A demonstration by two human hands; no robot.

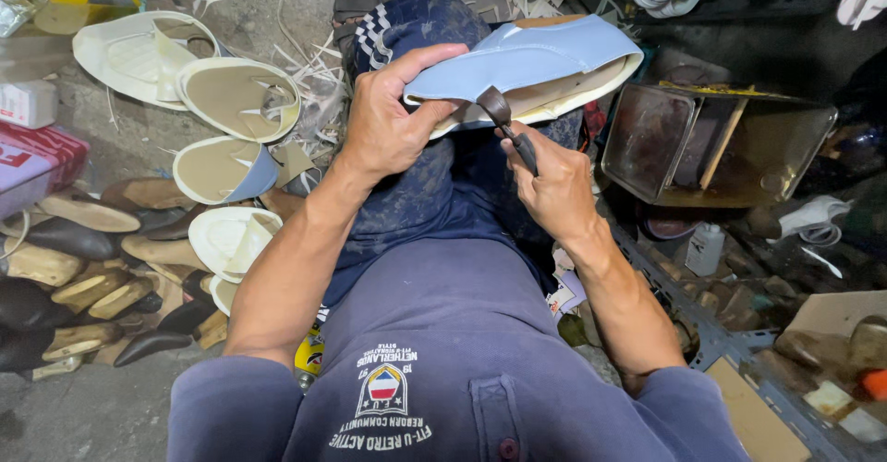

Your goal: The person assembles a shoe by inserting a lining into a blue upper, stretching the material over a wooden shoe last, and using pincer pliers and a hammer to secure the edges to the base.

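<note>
— Pale blue upper, cream sole: where's the shoe [531, 60] sitting?

— On the raised knee [420, 23], bottom edge turned toward the person. The left hand [393, 115] clamps it at the near end, thumb on the blue side, fingers wrapped under the sole.

— And the right hand [554, 185]?

— Its grip is closed around the dark handle of a hand tool [508, 125]; the curved metal head touches the edge where upper meets sole.

— How would you work that edge well?

— I'd judge that short, controlled strokes are best, with the head kept flat along the seam so it doesn't dig into the blue material. The left thumb lies near the tool head, so it should stay behind the line of travel. Pressing the shoe firmly into the knee should stop it rocking.

— Anything alongside?

— More unfinished cream and blue shoes [231, 102] on the floor to the left, wooden lasts [83, 286] below them, and a metal tin [702, 143] to the right.
</note>
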